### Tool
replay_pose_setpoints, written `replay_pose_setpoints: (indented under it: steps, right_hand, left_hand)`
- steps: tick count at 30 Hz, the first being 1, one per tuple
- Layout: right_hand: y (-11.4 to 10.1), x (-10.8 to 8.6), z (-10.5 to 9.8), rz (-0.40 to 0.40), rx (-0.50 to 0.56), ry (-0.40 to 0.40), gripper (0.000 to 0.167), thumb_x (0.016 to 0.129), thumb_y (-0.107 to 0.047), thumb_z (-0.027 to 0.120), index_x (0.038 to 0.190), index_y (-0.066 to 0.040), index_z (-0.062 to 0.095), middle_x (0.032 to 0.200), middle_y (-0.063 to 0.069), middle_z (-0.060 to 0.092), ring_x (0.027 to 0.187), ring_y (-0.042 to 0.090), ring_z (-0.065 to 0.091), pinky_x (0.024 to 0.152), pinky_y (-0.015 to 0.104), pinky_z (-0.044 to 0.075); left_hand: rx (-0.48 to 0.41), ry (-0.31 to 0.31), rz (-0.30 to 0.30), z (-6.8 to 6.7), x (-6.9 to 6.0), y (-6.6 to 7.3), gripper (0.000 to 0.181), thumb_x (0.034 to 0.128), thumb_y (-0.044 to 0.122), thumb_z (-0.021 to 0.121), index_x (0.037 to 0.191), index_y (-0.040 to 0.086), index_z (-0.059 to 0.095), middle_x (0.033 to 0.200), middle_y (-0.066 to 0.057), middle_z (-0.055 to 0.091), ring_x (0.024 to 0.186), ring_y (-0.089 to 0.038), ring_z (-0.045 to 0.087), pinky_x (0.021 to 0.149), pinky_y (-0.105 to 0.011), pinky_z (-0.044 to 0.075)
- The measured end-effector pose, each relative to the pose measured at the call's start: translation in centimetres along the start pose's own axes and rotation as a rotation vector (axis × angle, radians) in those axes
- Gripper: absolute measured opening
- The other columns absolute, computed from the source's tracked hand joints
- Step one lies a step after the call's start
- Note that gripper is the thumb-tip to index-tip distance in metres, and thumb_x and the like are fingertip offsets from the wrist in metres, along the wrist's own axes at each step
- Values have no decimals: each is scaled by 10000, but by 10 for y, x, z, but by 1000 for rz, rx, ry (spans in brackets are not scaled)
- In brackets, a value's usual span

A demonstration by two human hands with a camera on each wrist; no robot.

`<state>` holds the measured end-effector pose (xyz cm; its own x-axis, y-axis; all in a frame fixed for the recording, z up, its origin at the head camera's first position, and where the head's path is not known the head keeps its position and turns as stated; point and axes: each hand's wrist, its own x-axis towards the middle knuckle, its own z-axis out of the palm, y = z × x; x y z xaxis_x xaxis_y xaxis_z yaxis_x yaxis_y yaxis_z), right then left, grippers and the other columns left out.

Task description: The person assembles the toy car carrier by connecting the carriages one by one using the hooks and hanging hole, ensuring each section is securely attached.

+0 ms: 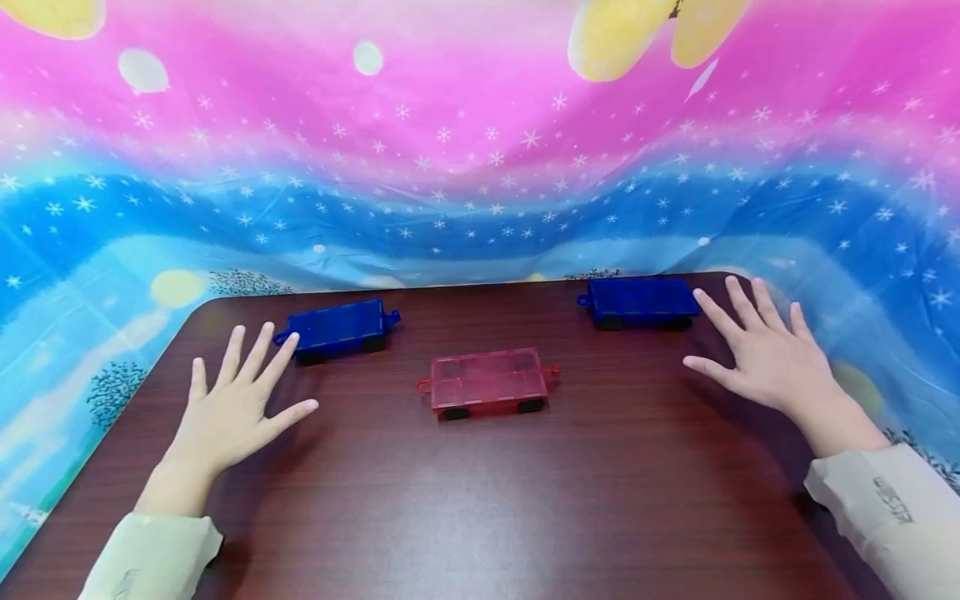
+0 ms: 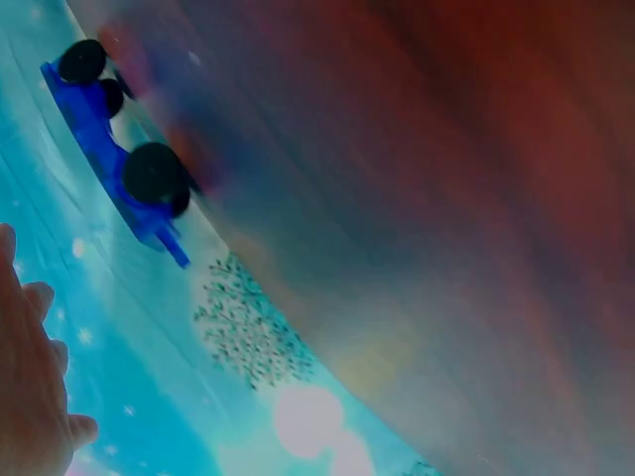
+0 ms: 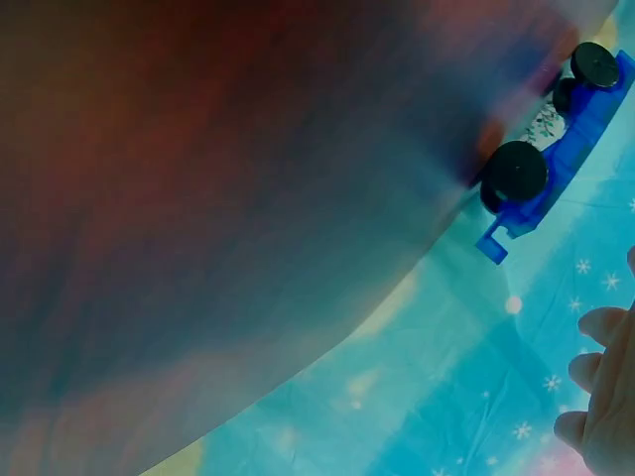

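Three flat wheeled toy cars stand on the table. One blue car [image 1: 336, 326] is at the back left, another blue car [image 1: 642, 300] at the back right, and a clear red car [image 1: 489, 380] between them, closer to the front. My left hand [image 1: 232, 412] is spread with straight fingers, nearest the left blue car [image 2: 109, 149], and holds nothing. Fingers of my right hand [image 1: 776, 358] are also spread, their tips beside the right blue car [image 3: 566, 149]. At the wrist views' edges, parts of the left hand [image 2: 32, 387] and right hand [image 3: 610, 397] show.
The dark wooden table [image 1: 480, 508] has a rounded back edge. A pink and blue patterned cloth [image 1: 480, 167] hangs behind it and along both sides.
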<state>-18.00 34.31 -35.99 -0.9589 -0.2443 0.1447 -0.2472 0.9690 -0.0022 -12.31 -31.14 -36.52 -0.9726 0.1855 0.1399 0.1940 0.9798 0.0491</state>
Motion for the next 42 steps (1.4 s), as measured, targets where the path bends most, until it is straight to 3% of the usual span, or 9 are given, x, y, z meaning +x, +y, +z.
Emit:
replay_pose_setpoints:
  steps: [7, 18, 29, 36, 42]
  right_hand:
    - [-7, 15, 0, -37, 0, 1, 921, 921, -666, 520, 1603, -347, -11, 1673, 92, -142, 1515, 324, -234, 1120, 768, -50]
    - [-13, 35, 4, -46, 44, -74, 929, 926, -678, 502, 1609, -310, -8, 1672, 121, -129, 1518, 372, -202, 1124, 769, 3]
    - [-17, 60, 8, -41, 96, -167, 931, 930, -693, 475, 1606, -309, -36, 1671, 141, -111, 1515, 397, -186, 1128, 764, 12]
    - [-19, 77, 11, -50, 127, -213, 939, 931, -694, 473, 1613, -268, -13, 1670, 177, -65, 1521, 442, -109, 1127, 763, 29]
    - [-21, 87, 14, -62, 149, -233, 932, 938, -674, 484, 1617, -236, 17, 1665, 218, -2, 1521, 448, -95, 1129, 760, 32]
  left_hand:
    - [-20, 6, 52, -1, 13, 18, 941, 884, 709, 529, 1607, 341, 53, 1696, -20, -24, 1540, -245, -214, 1134, -707, -170]
    - [-35, 39, 163, -1, 33, 46, 943, 874, 710, 549, 1609, 326, 100, 1698, 5, 25, 1564, -301, -78, 1150, -748, 43]
    - [-61, -37, 271, -2, 49, 76, 942, 867, 726, 539, 1608, 311, 132, 1696, 39, 27, 1571, -255, -55, 1170, -714, 120]
    - [-124, -90, 338, 6, 56, 96, 918, 883, 646, 598, 1605, 336, 123, 1690, 60, 93, 1573, -245, -7, 1191, -676, 148]
    - [-156, -111, 410, 16, 63, 111, 893, 897, 638, 584, 1605, 274, 181, 1677, 16, 178, 1570, -245, 64, 1189, -661, 186]
